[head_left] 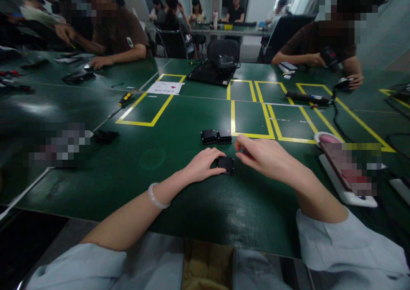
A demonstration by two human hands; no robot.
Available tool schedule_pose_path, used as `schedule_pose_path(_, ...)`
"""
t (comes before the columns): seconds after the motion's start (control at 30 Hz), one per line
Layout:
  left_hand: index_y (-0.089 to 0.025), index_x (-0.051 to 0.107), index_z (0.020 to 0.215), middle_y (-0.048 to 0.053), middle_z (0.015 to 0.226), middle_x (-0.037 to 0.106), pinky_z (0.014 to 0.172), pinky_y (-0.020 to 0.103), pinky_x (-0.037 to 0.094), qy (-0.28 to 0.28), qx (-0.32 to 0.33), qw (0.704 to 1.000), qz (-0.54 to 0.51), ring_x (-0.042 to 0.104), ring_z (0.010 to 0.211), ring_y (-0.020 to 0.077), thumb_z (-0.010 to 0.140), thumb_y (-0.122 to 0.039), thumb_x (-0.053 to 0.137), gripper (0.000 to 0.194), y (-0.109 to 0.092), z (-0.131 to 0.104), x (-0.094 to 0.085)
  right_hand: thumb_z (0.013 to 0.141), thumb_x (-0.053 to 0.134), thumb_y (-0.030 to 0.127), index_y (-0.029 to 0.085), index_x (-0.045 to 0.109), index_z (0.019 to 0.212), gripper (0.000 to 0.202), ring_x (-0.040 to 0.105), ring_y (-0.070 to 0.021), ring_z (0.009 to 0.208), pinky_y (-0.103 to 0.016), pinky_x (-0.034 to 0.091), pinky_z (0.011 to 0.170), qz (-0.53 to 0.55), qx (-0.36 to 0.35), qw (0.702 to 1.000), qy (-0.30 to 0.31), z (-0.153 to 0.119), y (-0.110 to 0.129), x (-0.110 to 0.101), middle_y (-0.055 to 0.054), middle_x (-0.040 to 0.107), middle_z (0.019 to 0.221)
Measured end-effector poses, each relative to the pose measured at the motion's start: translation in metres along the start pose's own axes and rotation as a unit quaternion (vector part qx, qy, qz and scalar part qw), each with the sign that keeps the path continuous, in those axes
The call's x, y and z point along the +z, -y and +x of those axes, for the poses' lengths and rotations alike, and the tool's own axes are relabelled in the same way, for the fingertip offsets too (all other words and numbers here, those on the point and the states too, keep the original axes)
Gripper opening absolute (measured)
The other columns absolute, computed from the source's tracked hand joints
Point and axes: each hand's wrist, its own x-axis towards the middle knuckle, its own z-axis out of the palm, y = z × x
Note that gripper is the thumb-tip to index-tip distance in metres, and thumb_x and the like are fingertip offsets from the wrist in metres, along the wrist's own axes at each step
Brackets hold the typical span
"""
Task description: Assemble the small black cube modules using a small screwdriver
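On the green table (192, 204) in front of me lies a small black square part (226, 165). My left hand (205, 164) grips it, with the thumb along its near side and the fingers at its far left corner. Just to its right hovers my right hand (264, 155), fingers curled and pinched; whatever may be between the fingertips is too small to make out. Two similar black parts, a left one (209, 136) and a right one (224, 136), stand side by side just beyond my hands.
Yellow tape outlines (253, 135) mark the table. A screwdriver (124, 100) and a paper sheet (165, 87) lie left. A black panel (208, 73) sits at the back. At right are a phone (346, 170) and an electric screwdriver (309, 98). Two co-workers sit opposite.
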Motion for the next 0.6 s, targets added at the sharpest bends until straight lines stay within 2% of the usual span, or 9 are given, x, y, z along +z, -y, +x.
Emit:
schedule_pose_path(0.17, -0.022, 0.057, 0.115, 0.007, 0.11, 0.061, 0.086, 0.037, 0.045, -0.001, 0.0, 1.0, 0.004, 0.056, 0.099, 0.0253, 0.09, -0.05, 0.059, 0.037, -0.0006, 0.0002, -0.0008, 0.089, 0.048, 0.025, 0.022, 0.048, 0.103, 0.014, 0.057, -0.0163, 0.068, -0.026, 0.027, 0.056, 0.024, -0.008, 1.0, -0.001, -0.0007, 0.0022, 0.0001, -0.002, 0.065, 0.083)
schedule_pose_path(0.33, -0.021, 0.055, 0.119, 0.007, 0.111, 0.061, 0.087, 0.038, 0.045, -0.002, 0.0, 1.0, 0.0, 0.056, 0.1, 0.0252, 0.09, -0.048, 0.06, 0.039, 0.0001, 0.0002, 0.0002, 0.096, 0.042, 0.04, 0.022, 0.049, 0.1, 0.019, 0.057, -0.0184, 0.066, -0.027, 0.025, 0.055, -0.003, 0.014, 1.0, -0.005, 0.0008, 0.0033, -0.0002, -0.001, 0.063, 0.076)
schedule_pose_path(0.43, -0.022, 0.055, 0.119, 0.007, 0.111, 0.061, 0.087, 0.038, 0.045, 0.002, -0.003, 1.0, -0.001, 0.056, 0.1, 0.0253, 0.09, -0.048, 0.06, 0.039, -0.0006, 0.0002, -0.0001, 0.097, 0.039, 0.034, 0.021, 0.05, 0.098, 0.016, 0.056, -0.0179, 0.063, -0.027, 0.024, 0.055, -0.019, 0.018, 1.0, 0.008, 0.0006, 0.0031, -0.0016, -0.001, 0.062, 0.073)
schedule_pose_path(0.6, -0.022, 0.057, 0.116, 0.007, 0.111, 0.061, 0.086, 0.037, 0.045, 0.001, -0.002, 1.0, 0.0, 0.055, 0.1, 0.0252, 0.09, -0.048, 0.061, 0.037, -0.0006, 0.0002, -0.0005, 0.09, 0.043, 0.023, 0.021, 0.047, 0.104, 0.015, 0.056, -0.0166, 0.065, -0.026, 0.026, 0.055, 0.007, 0.008, 1.0, 0.009, -0.0011, 0.0047, -0.0042, 0.0, 0.063, 0.077)
